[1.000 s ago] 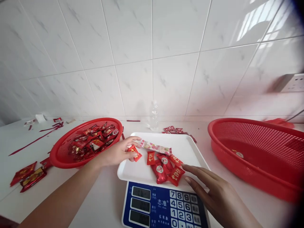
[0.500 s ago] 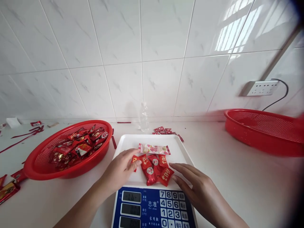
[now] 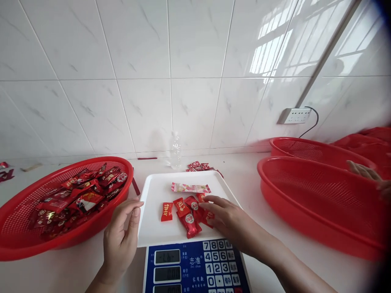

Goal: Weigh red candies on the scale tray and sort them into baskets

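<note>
A white tray (image 3: 159,232) sits on a blue digital scale (image 3: 192,266). On it lie several small red candy packets (image 3: 187,213) and one long pink packet (image 3: 191,187). My left hand (image 3: 122,240) rests open at the tray's left edge, fingers together, holding nothing. Over the right side of the red packets my right hand (image 3: 227,217) lies flat, its fingertips touching them. One red packet (image 3: 166,211) lies alone between the two hands.
A red basket (image 3: 18,240) full of red candies stands to the left. Two empty red baskets (image 3: 308,211) are stacked at the right, where another person's hand (image 3: 368,175) reaches in. A clear bottle (image 3: 175,149) and loose packets (image 3: 200,166) stand by the tiled wall.
My left hand let go of a red packet on the tray and drew back to the tray's left edge. My right hand slid forward onto the packets. The view turned right.
</note>
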### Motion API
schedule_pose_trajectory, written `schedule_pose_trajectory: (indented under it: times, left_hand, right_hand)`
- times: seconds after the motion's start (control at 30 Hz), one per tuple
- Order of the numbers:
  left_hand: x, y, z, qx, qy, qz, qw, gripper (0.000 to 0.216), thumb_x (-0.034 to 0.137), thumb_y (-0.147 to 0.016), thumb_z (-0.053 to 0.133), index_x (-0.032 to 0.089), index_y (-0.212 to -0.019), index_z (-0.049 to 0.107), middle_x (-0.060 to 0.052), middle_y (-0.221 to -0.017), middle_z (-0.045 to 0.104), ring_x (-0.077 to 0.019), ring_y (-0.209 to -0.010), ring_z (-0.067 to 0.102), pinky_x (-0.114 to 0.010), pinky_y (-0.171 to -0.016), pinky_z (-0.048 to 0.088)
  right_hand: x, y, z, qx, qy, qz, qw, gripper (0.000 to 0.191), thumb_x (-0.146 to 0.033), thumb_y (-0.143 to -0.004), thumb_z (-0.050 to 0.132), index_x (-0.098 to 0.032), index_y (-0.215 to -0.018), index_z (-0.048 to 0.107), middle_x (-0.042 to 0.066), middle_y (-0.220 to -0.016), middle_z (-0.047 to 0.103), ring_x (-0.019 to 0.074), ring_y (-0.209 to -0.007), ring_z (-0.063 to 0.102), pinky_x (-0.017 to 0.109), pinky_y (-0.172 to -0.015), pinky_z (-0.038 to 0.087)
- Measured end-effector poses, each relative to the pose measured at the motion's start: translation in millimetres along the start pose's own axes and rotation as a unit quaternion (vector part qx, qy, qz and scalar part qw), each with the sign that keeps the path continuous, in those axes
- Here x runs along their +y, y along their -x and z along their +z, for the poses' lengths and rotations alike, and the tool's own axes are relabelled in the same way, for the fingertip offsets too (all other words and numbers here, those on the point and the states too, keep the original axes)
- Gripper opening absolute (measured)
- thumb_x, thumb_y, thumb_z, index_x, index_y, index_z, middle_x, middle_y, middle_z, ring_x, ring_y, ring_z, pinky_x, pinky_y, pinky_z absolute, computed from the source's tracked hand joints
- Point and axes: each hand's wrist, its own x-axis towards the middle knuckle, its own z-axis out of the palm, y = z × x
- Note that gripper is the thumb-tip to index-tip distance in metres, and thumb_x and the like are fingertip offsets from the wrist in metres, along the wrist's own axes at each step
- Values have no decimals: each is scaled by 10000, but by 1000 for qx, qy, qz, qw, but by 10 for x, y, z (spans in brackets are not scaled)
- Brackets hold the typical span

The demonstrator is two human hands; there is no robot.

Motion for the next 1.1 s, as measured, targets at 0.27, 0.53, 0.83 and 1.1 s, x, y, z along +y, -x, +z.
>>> schedule_pose_trajectory:
  times: [0.27,0.53,0.83,1.1]
  left_hand:
    - [23,16,-4,-14,23,22,999,175,197,-968,505,265,-1063,636,-37,-1076,666,-205,-1079,627,-335,-965,498]
    - [100,16,-3,-25,29,65,997,205,147,-959,498,260,-1076,623,-18,-1052,660,-169,-1063,619,-273,-978,485]
    - [60,-14,-1,-10,26,86,996,177,162,-975,481,211,-1036,640,-30,-1037,669,-141,-1062,623,-219,-987,465]
    - [25,-42,-13,0,22,57,998,242,219,-1014,419,194,-999,659,-50,-1016,687,-137,-1040,640,-208,-930,488]
  right_hand:
    - [147,12,-153,67,23,49,996,318,-136,-944,449,-214,-1178,649,89,-1116,707,172,-919,715,264,-744,607]
    - [882,448,-556,131,178,225,949,391,-335,-927,439,-136,-1175,666,212,-1149,682,417,-1052,661,628,-803,551]
    - [411,-296,-26,-114,110,30,987,644,-638,-950,438,-303,-1499,411,72,-1602,326,339,-1480,249,547,-1138,354]
    - [326,-585,159,-144,131,-6,981,467,-477,-1003,472,-204,-1375,539,144,-1261,616,291,-1166,574,477,-1000,460]
